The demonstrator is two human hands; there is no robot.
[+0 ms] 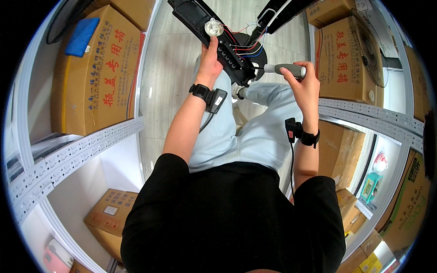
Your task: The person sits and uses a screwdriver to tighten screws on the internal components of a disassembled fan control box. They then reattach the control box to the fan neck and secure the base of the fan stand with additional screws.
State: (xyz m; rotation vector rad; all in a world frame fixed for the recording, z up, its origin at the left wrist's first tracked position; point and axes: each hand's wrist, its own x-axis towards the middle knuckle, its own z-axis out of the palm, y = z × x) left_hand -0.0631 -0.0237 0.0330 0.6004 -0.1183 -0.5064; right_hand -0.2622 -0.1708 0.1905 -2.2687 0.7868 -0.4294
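A long black plastic housing (193, 20), with a row of round black knobs or buttons, stands tilted between my knees. My left hand (210, 64) is closed around its edge, thumb close to a round whitish part (213, 27) mounted on it. In my right hand (302, 82) is a screwdriver (284, 69) with a grey and white handle, held level and pointing left. Its shaft reaches the lower right end of the housing; the tip's exact contact is hard to make out. Red, white and blue wires (248, 48) run from the housing toward a second black part (271, 18).
A dark round piece (260, 58) sits behind the wires. White metal shelves flank me, holding cardboard boxes (100, 73) on the left and more boxes (339, 59) on the right. A round wire fan grille (368, 45) leans near my right side. Cables hang from both wrist straps.
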